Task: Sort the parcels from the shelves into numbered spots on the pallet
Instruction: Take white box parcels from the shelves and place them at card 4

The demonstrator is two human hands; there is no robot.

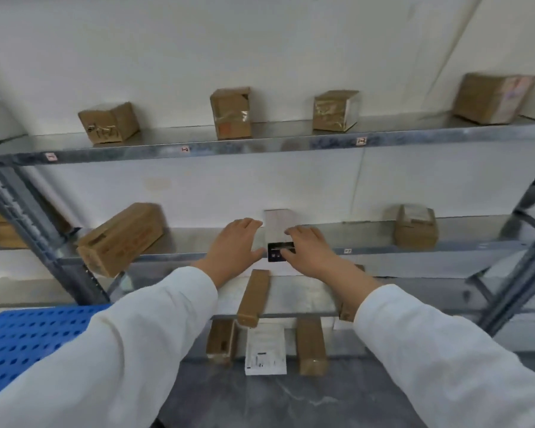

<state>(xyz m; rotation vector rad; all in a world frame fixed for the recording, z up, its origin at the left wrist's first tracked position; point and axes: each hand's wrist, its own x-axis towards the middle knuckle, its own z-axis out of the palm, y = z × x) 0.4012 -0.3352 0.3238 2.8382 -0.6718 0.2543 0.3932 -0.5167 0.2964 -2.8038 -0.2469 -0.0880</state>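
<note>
Galvanised steel shelves [260, 145] run across the view, grey and mottled, small tags on their front lips. On the middle shelf [414, 251] stands a pale, smooth white parcel [277, 227], upright and boxy, with a small black label [275, 253] at its near lower edge. Both arms reach forward in white sleeves [136, 350], wrists bare. The left hand [235, 247] lies flat against the parcel's left side, fingers stretched and together, thumb spread toward the label. The right hand [309, 248] presses in from the right, fingers curled over the label; whether the two are truly clamped on the parcel I cannot tell, since motion blur softens the contact. Left on that same shelf, a long brown cardboard box [121, 239] tilts out over the edge. Right, a squat taped carton [414, 225] sits square. Four brown cartons line the top shelf, tape glinting on the third carton [335, 111]. Lower down lie narrow cardboard boxes and a white printed packet [265, 350]. Blue perforated plastic, the pallet [28, 338], shows at near left.
</note>
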